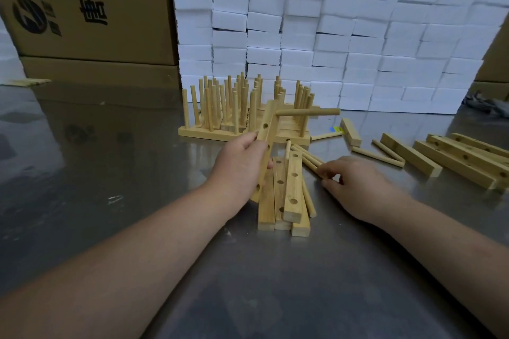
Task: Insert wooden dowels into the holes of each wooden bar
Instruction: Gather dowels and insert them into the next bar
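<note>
My left arm [124,256] and my right arm [440,242] are bare all the way from the wrist to the edge of the view, with smooth skin and only soft little folds at each wrist. Both arms look big and wide close to me and get thinner toward the hands. My left hand [239,168] and my right hand [355,187] are bare too, with round backs, small bumps at the knuckles and short, thick fingers; my nails are too small and blurry to tell much about.
</note>
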Motion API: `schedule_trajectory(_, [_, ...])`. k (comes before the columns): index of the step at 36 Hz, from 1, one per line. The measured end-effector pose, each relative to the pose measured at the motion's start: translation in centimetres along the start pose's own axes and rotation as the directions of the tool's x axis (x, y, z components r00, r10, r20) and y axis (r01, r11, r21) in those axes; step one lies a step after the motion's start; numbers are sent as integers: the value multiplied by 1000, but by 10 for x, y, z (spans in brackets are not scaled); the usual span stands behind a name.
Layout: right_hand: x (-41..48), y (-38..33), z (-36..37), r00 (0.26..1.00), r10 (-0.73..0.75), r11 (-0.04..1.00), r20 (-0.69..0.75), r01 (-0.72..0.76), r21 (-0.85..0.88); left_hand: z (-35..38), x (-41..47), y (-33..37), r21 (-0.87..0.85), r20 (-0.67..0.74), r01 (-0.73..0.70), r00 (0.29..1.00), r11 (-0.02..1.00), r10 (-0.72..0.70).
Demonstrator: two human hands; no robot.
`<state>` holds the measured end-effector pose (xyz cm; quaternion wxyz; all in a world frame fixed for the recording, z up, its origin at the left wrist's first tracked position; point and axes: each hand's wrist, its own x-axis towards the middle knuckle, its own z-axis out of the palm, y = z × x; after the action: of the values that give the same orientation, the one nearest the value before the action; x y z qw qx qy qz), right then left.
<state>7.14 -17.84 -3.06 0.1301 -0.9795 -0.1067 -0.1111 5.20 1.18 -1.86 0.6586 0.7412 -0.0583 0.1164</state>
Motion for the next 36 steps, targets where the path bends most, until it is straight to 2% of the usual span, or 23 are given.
schedule_trajectory(11, [0,-2,0,992,118,992,-52,-120,-31,2,1,-3,-42,-10,13,1000,999,-13])
schedule_trajectory(16, [-1,-3,-9,982,163,980,-96,-173,-99,0,3,-3,-104,-37,51,998,993,-56])
schedule_trajectory(18, [-5,-4,-17,979,122,987,-161,-136,-81,-1,4,-4,-106,-56,57,996,993,-63])
schedule_trajectory(23, [-20,-13,-25,939,-51,993,-341,83,80,-2,7,-6,-93,-42,33,998,995,-37])
schedule_trajectory(28, [-21,-23,-20,935,-133,980,-329,173,97,0,4,-7,-20,-16,-41,999,999,41])
schedule_trajectory(36, [-27,-29,-22,908,-194,958,-372,257,126,0,5,-7,-25,-9,-58,998,998,58])
